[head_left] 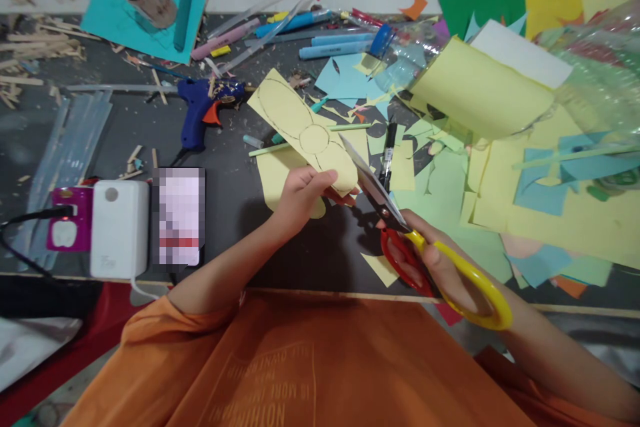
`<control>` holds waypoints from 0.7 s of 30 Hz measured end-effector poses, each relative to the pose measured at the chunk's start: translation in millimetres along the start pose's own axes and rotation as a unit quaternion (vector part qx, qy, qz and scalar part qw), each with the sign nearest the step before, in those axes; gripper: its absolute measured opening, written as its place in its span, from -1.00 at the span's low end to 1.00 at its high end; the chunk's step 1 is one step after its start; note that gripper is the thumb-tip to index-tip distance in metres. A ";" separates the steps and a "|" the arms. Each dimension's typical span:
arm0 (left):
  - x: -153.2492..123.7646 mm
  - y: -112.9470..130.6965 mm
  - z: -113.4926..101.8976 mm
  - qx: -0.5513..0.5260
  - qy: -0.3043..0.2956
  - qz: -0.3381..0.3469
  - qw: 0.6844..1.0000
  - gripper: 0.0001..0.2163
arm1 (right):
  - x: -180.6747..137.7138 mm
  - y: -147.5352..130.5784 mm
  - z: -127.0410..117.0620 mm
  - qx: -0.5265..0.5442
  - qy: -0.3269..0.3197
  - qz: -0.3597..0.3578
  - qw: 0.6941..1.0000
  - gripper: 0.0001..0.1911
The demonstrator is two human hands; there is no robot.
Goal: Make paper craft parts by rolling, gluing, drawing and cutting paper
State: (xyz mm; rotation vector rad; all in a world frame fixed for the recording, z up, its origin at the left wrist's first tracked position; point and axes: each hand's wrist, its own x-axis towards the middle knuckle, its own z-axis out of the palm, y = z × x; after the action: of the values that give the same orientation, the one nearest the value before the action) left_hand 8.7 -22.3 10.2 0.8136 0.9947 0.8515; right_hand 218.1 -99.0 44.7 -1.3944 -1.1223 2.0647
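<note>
My left hand (301, 199) pinches the near end of a pale yellow paper piece (295, 121) with a pencilled flower outline, holding it above the dark table. My right hand (434, 260) grips scissors (380, 197) with a red and a yellow handle loop. The blades point up-left and meet the paper's right edge next to my left thumb. Another yellow offcut (275, 177) lies under the held piece.
A blue glue gun (197, 110) lies left of the paper. A white charger (119, 228), purple socket and phone (179, 215) sit at the near left. Coloured paper scraps (540, 207), markers (335, 50), a black pen (387, 153) and plastic wrap crowd the right and back.
</note>
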 end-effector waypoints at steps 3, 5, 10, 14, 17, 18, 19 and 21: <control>-0.3 0.4 0.2 0.004 0.004 -0.005 1.000 -0.71 | 0.2 -0.3 -0.7 -0.020 0.013 0.005 1.000 -0.26; -0.3 0.6 0.1 0.008 0.007 -0.009 1.000 -0.71 | 0.0 -0.8 -1.1 -0.020 0.018 0.009 1.000 -0.26; 0.1 -0.3 -1.1 0.004 0.014 -0.016 1.000 -0.70 | -2.7 -6.2 -2.4 -0.041 0.023 0.027 0.999 -0.21; 1.0 -0.8 -1.1 -0.014 0.010 -0.019 1.000 -0.71 | -4.5 -10.0 -4.1 -0.069 0.018 0.019 0.997 -0.19; 1.5 0.0 -0.4 -0.023 0.004 -0.015 1.000 -0.73 | -4.5 -9.6 -5.7 -0.079 0.023 0.005 0.997 -0.18; 1.5 0.3 -0.2 -0.025 0.004 -0.014 1.000 -0.74 | -4.5 -9.1 -6.5 -0.082 0.026 0.000 0.996 -0.18; 1.4 0.6 -0.1 -0.027 0.004 -0.013 1.000 -0.74 | -4.6 -8.6 -7.3 -0.086 0.025 -0.003 0.996 -0.18; 1.2 0.9 -0.2 -0.030 0.006 -0.011 0.999 -0.75 | -5.2 -7.8 -9.4 -0.095 0.016 -0.004 0.995 -0.19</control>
State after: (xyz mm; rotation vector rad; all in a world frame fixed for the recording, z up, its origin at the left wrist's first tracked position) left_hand 8.7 -20.8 10.5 0.7457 0.9822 0.8642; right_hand 228.0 -94.4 52.3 -1.5021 -1.3386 1.9634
